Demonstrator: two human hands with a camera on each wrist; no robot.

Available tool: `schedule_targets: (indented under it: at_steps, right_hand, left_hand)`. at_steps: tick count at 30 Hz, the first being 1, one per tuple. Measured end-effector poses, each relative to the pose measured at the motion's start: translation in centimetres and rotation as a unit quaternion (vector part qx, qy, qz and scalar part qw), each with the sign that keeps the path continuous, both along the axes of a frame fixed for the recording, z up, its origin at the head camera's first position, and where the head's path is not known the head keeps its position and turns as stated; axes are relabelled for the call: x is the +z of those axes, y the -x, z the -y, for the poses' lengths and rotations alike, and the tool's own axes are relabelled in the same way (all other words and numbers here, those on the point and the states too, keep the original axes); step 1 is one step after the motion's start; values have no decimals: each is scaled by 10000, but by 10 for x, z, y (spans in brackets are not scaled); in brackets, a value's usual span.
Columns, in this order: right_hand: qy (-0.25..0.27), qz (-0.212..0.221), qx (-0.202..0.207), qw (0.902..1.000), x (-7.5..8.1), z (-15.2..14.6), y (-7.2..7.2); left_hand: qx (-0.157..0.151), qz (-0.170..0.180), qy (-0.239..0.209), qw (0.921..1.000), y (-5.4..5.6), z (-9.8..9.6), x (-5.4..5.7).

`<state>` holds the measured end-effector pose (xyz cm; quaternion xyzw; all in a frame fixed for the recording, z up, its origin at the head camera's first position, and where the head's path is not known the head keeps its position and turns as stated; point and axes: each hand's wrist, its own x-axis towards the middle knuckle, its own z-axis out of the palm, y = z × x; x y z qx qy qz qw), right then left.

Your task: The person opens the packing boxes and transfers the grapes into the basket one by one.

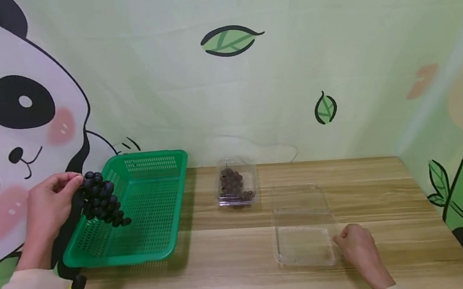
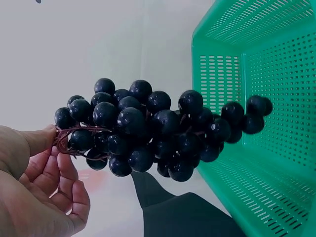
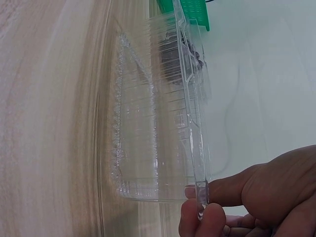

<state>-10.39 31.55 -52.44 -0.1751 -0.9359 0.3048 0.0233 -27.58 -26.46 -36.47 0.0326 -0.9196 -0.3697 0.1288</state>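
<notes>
My left hand (image 1: 52, 202) pinches the stem of a bunch of dark grapes (image 1: 100, 198) between thumb and fingers. In the head view the bunch hangs over the left rim of the green plastic basket (image 1: 153, 213); the left wrist view shows the brown stem at the thumb tip and the grapes (image 2: 163, 131) stretching toward the basket. My right hand (image 1: 359, 249) pinches the right edge of a clear plastic clamshell box (image 1: 306, 242). That box lies with its lid open and nothing in it. The right wrist view has thumb and fingers on the box's rim (image 3: 201, 192).
A second clear box (image 1: 236, 183) holding a bunch of dark grapes stands at the back of the wooden table (image 1: 232, 281), between the basket and the open box. Behind it rises a wall covering (image 1: 169, 74) printed with a panda and leaves.
</notes>
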Motion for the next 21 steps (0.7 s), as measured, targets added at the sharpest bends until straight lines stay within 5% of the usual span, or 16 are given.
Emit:
schedule_targets:
  at_steps: [21]
  right_hand:
    - [-47, -37, -43, 10000, 3, 0, 1]
  left_hand:
    - [212, 288, -335, 9988, 30, -12, -1]
